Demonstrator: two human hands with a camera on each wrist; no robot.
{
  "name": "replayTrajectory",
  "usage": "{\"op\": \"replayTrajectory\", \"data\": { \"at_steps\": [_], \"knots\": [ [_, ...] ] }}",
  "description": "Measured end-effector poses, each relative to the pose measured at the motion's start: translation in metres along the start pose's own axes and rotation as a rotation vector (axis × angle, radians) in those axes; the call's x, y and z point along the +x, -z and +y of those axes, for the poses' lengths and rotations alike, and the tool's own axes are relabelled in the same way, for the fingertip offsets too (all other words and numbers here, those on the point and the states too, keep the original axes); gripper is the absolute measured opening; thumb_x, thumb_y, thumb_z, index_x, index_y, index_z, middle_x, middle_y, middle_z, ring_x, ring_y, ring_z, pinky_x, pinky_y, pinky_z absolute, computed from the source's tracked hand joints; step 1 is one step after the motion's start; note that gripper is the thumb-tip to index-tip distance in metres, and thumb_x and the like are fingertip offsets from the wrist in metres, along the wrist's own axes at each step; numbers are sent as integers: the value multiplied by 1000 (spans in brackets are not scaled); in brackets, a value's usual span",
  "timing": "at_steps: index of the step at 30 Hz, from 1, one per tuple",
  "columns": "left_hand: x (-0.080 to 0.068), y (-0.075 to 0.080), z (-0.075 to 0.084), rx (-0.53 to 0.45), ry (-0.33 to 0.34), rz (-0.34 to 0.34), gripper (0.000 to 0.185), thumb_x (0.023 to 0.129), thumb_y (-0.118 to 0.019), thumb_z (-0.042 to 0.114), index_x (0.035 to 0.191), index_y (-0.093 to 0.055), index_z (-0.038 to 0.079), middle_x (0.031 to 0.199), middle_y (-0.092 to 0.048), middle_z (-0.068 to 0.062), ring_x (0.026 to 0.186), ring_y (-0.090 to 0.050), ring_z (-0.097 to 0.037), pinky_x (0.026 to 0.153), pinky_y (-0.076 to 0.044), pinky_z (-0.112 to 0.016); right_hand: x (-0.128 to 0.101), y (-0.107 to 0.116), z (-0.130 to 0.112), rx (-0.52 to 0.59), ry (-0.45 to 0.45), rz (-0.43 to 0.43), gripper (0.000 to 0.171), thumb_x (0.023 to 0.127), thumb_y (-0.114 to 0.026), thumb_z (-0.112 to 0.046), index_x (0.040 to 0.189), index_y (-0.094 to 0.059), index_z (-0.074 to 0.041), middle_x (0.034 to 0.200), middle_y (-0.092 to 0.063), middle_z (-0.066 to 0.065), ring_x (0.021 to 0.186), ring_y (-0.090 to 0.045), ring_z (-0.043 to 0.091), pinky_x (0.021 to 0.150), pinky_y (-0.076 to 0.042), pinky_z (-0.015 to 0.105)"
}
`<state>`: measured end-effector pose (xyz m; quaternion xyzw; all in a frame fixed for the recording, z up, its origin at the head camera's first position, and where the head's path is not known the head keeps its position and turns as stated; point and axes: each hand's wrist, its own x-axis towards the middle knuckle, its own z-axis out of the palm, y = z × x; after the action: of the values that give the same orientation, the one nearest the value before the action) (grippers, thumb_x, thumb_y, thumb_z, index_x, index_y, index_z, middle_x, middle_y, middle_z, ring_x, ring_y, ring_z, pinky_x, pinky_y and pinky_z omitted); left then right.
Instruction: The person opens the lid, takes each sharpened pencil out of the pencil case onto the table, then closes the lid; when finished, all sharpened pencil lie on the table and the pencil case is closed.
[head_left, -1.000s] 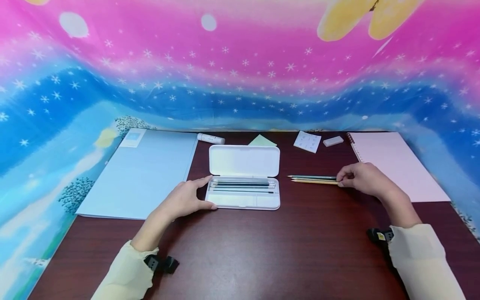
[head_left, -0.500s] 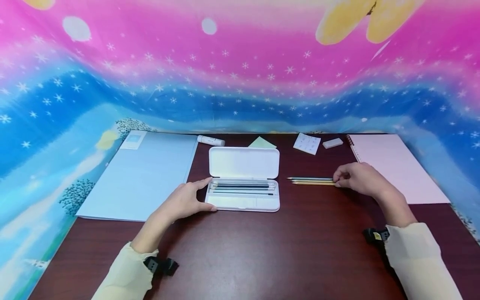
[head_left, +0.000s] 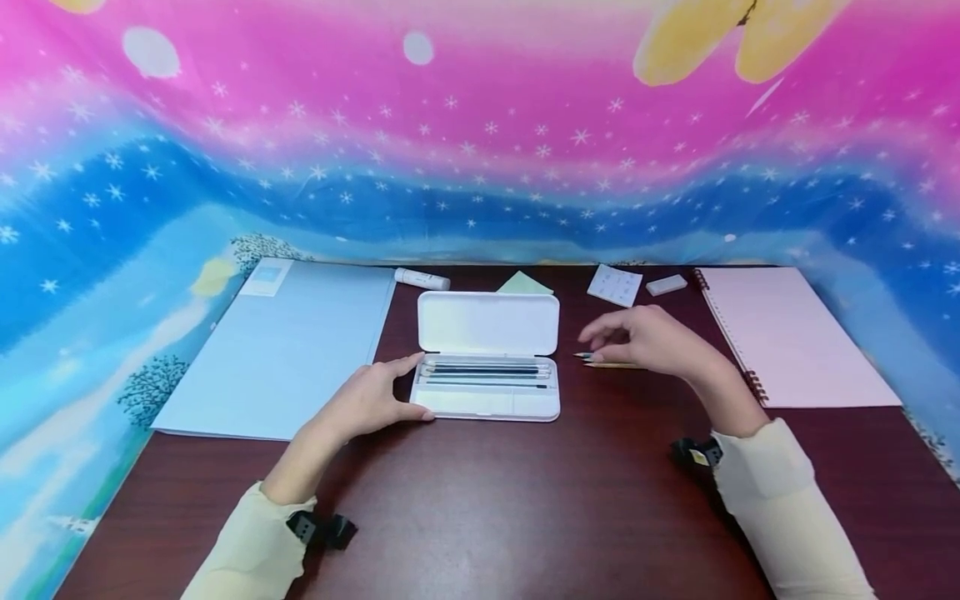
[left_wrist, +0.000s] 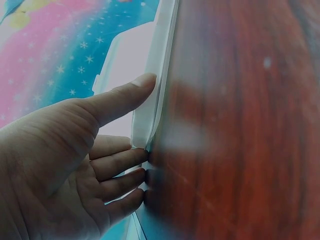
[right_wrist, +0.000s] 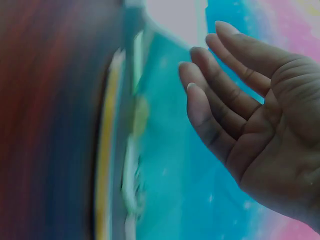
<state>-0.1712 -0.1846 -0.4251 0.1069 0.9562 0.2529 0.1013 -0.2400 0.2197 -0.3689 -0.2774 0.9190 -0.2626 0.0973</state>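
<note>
A white pencil case point(head_left: 536, 407) lies with its lid raised on the table. Several dark pencils point(head_left: 487, 369) are lined up inside it. My left hand point(head_left: 367, 400) holds the case's left end, thumb at the front edge and index finger toward the back corner; the left wrist view shows the thumb point(left_wrist: 122, 100) against the case wall. To the right of the case, a yellow pencil point(head_left: 613, 365) and a dark pencil point(head_left: 582, 356) lie side by side, partly covered by my right hand point(head_left: 645, 337). That hand hovers over them, fingers loosely bent, with nothing held in the right wrist view.
A light blue folder point(head_left: 277, 350) lies at the left, a pink spiral notebook point(head_left: 802, 333) at the right. Along the back are a white glue stick point(head_left: 422, 279), green paper point(head_left: 527, 283), a patterned notepad point(head_left: 615, 284) and an eraser point(head_left: 666, 285). A printed cloth point(head_left: 480, 125) hangs behind.
My right hand has let go of the pencils' right ends and moved left above them, toward their tips. The left hand and the case stay where they were.
</note>
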Motion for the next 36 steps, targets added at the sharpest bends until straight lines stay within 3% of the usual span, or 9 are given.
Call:
{"op": "replayTrajectory", "data": {
  "at_steps": [4,10,16,19,27,30,36],
  "knots": [
    [1,1,-1,7,-4,0,98,76,-86,50,155,-44,10,148,-55,-18,134,-56,-35,105,-48,-53,16,-6,-23,37,22,-27,29,89,-79,-20,118,-77,-17,99,-78,-4,86,-70,10,76,-55,32],
    [0,1,-1,7,-9,4,98,76,-86,49,154,-44,9,148,-55,-18,134,-56,-35,105,-48,-53,32,-28,-48,41,53,-144,30,90,-77,-20,120,-76,-14,99,-79,-1,82,-71,13,71,-57,29],
    [0,2,0,7,-14,3,97,77,-86,50,154,-44,9,147,-56,-19,133,-57,-35,104,-49,-53,37,-51,-55,-43,54,-246,32,90,-78,-22,122,-76,-16,107,-78,-1,95,-71,8,90,-58,34],
    [0,2,0,9,-12,-2,97,77,-85,50,154,-44,9,147,-56,-19,133,-56,-36,104,-49,-53,36,-59,-55,-65,48,-263,31,91,-77,-21,122,-76,-18,108,-77,-1,93,-67,10,92,-57,35],
    [0,1,1,11,-17,-4,97,78,-85,50,155,-43,9,148,-56,-19,133,-56,-36,104,-49,-53,37,-68,-55,-126,82,-201,24,94,-71,-10,115,-79,-19,99,-73,-3,87,-58,14,85,-49,33],
    [0,1,2,8,-11,-6,97,77,-85,50,155,-42,10,148,-55,-18,134,-56,-35,105,-49,-53,37,-66,-54,-136,86,-170,22,93,-72,-12,112,-79,-20,91,-70,-5,86,-58,15,82,-47,33],
    [0,1,1,4,4,-5,98,77,-86,50,156,-42,11,150,-53,-18,136,-54,-36,107,-47,-54,33,-57,-49,-122,98,-107,20,93,-74,-13,108,-80,-23,90,-70,-6,82,-56,13,77,-47,32]
  ]
}}
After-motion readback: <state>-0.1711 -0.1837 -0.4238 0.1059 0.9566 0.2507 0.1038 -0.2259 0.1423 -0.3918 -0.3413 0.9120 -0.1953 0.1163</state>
